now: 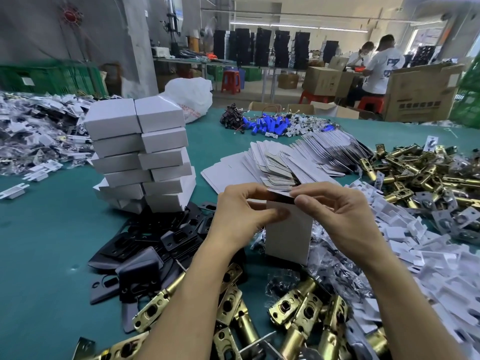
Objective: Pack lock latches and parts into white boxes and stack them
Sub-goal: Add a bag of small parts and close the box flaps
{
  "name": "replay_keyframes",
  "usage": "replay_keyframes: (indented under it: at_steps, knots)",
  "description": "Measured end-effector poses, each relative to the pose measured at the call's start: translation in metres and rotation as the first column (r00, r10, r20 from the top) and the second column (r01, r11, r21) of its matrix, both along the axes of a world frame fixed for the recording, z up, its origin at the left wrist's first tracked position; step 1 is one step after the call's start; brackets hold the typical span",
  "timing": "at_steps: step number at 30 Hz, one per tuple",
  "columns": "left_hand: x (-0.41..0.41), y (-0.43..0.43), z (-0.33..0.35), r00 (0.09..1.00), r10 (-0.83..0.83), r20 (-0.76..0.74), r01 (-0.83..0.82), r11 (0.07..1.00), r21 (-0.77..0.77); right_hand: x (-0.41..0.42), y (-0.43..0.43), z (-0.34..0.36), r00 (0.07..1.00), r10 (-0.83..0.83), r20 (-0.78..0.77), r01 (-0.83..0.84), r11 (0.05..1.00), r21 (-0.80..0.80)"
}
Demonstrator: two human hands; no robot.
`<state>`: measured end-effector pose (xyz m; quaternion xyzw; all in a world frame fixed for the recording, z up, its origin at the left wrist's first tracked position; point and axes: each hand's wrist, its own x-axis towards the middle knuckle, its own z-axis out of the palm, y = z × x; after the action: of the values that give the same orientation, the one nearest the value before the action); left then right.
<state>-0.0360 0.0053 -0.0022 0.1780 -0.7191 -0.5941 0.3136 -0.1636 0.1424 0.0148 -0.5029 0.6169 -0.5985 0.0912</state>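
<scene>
White box (288, 232) upright, both hands pinching its top edge

At frame centre our left hand (241, 213) and right hand (337, 214) pinch the top of an upright white box (288, 235); something dark (279, 196), possibly a plate, shows there.

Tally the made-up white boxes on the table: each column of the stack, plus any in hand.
Left column of the stack: 6
Right column of the stack: 6
White box held by left hand and right hand: 1
Total: 13
</scene>
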Motion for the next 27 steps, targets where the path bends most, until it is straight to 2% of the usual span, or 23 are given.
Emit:
replay_keyframes:
  at_steps: [5,8,13,18,22,27]
  knots:
    - [-0.001,-0.001,0.000,0.998,0.058,-0.031,-0.057,0.998,0.033,0.000,0.001,0.003,0.995,-0.096,-0.034,0.098,0.994,0.057]
    - [0.000,0.001,0.002,0.999,0.049,-0.012,-0.049,0.999,-0.023,-0.001,0.002,0.005,0.989,-0.130,-0.063,0.136,0.985,0.104]
    - [0.001,0.001,0.000,0.999,-0.023,0.028,0.024,0.998,-0.053,0.001,0.001,0.007,0.987,-0.154,-0.052,0.160,0.980,0.121]
    - [-0.003,0.003,0.004,0.999,0.033,0.015,-0.032,0.999,-0.028,0.003,0.001,0.011,0.977,-0.207,-0.054,0.211,0.974,0.081]
    - [-0.004,0.004,0.004,0.999,0.049,-0.019,-0.048,0.998,0.028,0.003,0.000,0.011,0.979,-0.198,-0.056,0.203,0.974,0.104]
    - [-0.004,0.001,0.001,0.998,0.052,-0.031,-0.053,0.999,-0.011,0.000,0.002,0.007,0.979,-0.156,-0.127,0.175,0.973,0.150]
